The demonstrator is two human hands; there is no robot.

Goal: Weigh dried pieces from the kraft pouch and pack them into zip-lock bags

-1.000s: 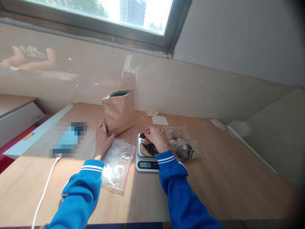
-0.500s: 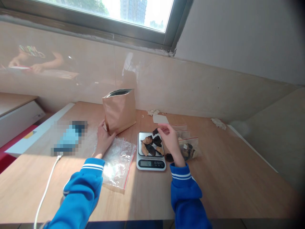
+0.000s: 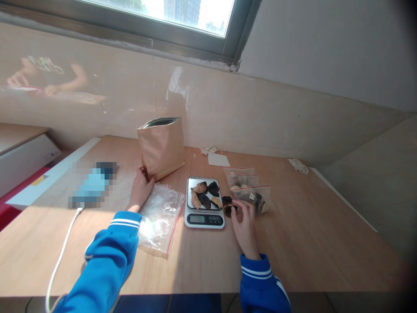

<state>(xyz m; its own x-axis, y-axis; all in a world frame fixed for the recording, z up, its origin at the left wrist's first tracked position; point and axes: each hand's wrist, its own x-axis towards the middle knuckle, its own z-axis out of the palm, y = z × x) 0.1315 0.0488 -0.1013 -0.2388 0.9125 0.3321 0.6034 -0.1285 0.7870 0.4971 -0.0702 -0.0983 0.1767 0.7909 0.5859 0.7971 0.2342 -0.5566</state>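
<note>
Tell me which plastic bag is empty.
The bag left of the scale, under the left hand. The two bags right of the scale hold dried pieces.

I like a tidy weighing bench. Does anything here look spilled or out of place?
Yes. Two dark dried pieces lie on the wooden table just right of the kitchen scale, off its tray, by the right hand. Crumpled white scraps also lie loose near the wall.

We see bright daylight from the window point(image 3: 163, 13) beyond our hands, glaring on the glossy wall tiles point(image 3: 97, 91). A sunlit band crosses the tabletop point(image 3: 309, 243) nearer us than our grip. Corners darken, edges bend, and a pixelated patch point(image 3: 93, 184) sits left.
</note>
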